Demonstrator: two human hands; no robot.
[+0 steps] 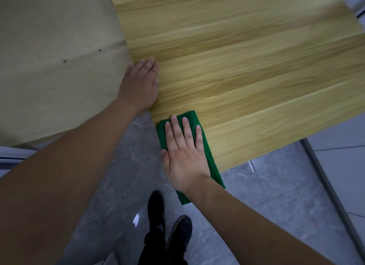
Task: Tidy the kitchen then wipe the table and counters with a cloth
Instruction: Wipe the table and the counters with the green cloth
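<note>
Wiping at the near corner of the wood-grain table [246,63]. The right hand [184,152] lies flat, fingers straight and spread, pressing a folded green cloth [207,156] onto the table; the cloth's near end overhangs the edge above the grey tiled floor [122,166]. The left hand [140,83], fingers straight and together, rests along the table's left edge, where it meets a tan paper-like sheet [55,63]. Risks, as judged: with so much cloth past the edge, a stroke toward the body could drag it off onto the floor; a leftward sweep might catch and wrinkle the tan sheet; the folded cloth may bunch under uneven palm pressure, leaving streaks
</note>
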